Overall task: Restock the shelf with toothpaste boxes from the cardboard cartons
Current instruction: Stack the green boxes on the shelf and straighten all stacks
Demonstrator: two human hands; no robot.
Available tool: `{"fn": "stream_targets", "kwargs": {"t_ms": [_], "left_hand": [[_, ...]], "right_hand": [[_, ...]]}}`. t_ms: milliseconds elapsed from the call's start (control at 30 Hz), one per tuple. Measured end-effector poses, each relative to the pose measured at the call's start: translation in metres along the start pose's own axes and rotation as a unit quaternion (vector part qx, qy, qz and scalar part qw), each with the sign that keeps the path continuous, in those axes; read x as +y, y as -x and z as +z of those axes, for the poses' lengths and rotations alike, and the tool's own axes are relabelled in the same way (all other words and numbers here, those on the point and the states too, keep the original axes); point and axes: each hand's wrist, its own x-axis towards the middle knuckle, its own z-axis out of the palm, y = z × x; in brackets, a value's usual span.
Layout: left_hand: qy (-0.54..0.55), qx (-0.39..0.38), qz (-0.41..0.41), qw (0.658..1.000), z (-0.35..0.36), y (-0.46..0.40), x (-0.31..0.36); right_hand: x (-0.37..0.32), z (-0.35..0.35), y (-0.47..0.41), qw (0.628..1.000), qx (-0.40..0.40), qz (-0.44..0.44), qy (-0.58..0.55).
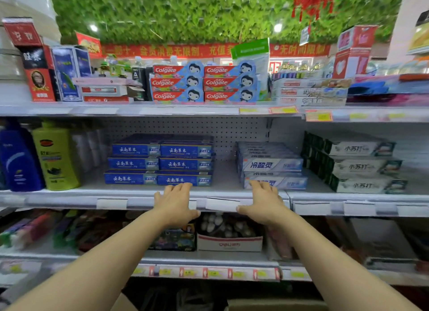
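Both hands reach to the front edge of the middle shelf (69, 194), fingers straight and spread, neither holding anything. Left hand (175, 200) lies with its fingertips just at the bottom front box of the blue toothpaste boxes (160, 164); right hand (264, 201) has its fingertips over the lowest of the pale toothpaste boxes (271, 169), though whether they press it or only hover I cannot tell

The step looks like squaring up the two stacks, or gauging the bare gap between them for fresh stock. To do it well, push with flat fingers against the box ends, low down, so the stacks slide back together and the upper boxes do not shear off. The blue stack stands three high and two wide, its rows stepped slightly forward toward the bottom; nudging the lower rows back would make it flush

Open room: a bare strip of shelf runs between the blue and pale stacks back to the pegboard (232, 129), and there is space above both stacks under the upper shelf (139, 110). Green-ended boxes (355, 164) crowd the right end, and a yellow-green bottle (55, 157) stands toward the left end, well clear of the blue boxes. Price-tag holders (221, 204) jut along the front edge and could catch a wrist. No cardboard carton shows clearly; a brown edge at the bottom of the view may be one
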Motion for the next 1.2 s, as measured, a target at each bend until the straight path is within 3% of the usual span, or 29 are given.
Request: {"fn": "stream_targets", "kwargs": {"t_ms": [367, 667, 967, 1200], "left_hand": [[0.029, -0.015, 0.068, 0.997, 0.007, -0.003, 0.06], [0.016, -0.028, 0.101, 0.994, 0.029, 0.004, 0.07], [0.034, -0.05, 0.082, 0.995, 0.06, 0.017, 0.062], [0.027, -0.09, 0.015, 0.995, 0.105, 0.054, 0.01]], "right_hand": [[0.059, -0.028, 0.039, 0.996, 0.035, 0.083, 0.0], [0.078, -0.02, 0.071, 0.99, 0.025, 0.142, -0.009], [0.087, 0.008, 0.097, 0.989, -0.009, 0.148, -0.007], [0.076, 0.069, 0.105, 0.99, -0.057, 0.129, -0.006]]}}
